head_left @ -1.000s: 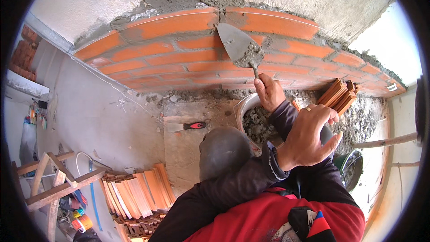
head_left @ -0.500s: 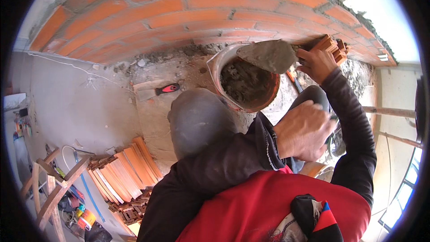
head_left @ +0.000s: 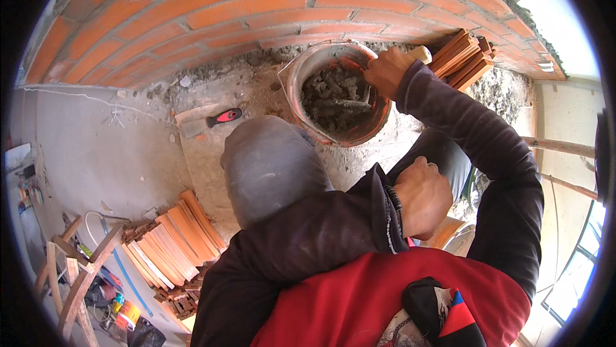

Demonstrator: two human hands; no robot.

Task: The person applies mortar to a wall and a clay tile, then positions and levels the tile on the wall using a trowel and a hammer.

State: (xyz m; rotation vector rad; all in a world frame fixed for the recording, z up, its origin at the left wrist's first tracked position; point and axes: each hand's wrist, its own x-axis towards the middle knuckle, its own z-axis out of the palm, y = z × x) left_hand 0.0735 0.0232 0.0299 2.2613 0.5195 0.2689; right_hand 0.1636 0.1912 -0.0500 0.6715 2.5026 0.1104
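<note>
My right hand point(head_left: 390, 72) is closed around the handle of a mason's trowel point(head_left: 421, 55), whose pale handle end sticks out past the fist. Its blade is down inside the bucket point(head_left: 296, 84), mostly lost in the wet grey mortar point(head_left: 330, 93). Across my lap, my left hand point(head_left: 423, 197) lies curled by my right thigh, knuckles up. Its fingertips are hidden, so what they may hold does not show. Left of the bucket, a putty knife point(head_left: 224, 116) with a black and red handle rests on the dusty floor.
A brick wall point(head_left: 269, 10) curves along the far side. Thin orange tiles or bricks point(head_left: 457, 58) are stacked against it, right of the bucket. More orange pieces point(head_left: 176, 238) stand at lower left, beside a wooden frame point(head_left: 80, 276). Wooden poles point(head_left: 561, 148) jut in at right.
My right hand has moved left and lowered the trowel, raised over the bucket before, into the mortar. My left hand has drawn back toward my body. The view has shifted slightly.
</note>
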